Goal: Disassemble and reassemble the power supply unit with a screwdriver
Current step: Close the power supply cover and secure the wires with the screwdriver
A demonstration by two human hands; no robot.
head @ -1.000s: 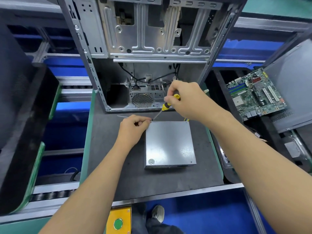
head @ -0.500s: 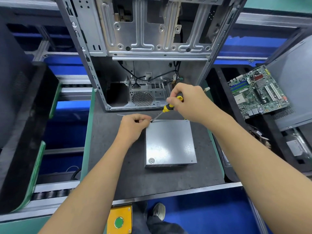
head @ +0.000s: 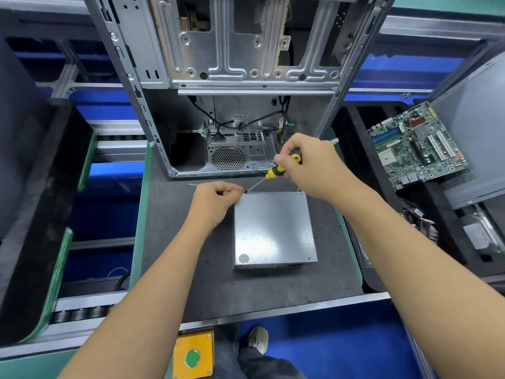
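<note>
One grey metal power supply box [head: 273, 228] lies on the dark surface [head: 191, 269]. Right hand [head: 314, 168] grips one yellow-black screwdriver [head: 273, 172], tip at the far-left corner; left hand [head: 216, 201], fingers curled, pinches there.

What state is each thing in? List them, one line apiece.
power supply unit: lying flat on the mat, cover on.
screwdriver: tilted, tip at the unit's far left corner.
right hand: grips the screwdriver handle.
left hand: fingers curled at that corner; whether it pinches anything is hidden.
computer case: open, interior exposed.
motherboard: out of the case, tilted.
</note>
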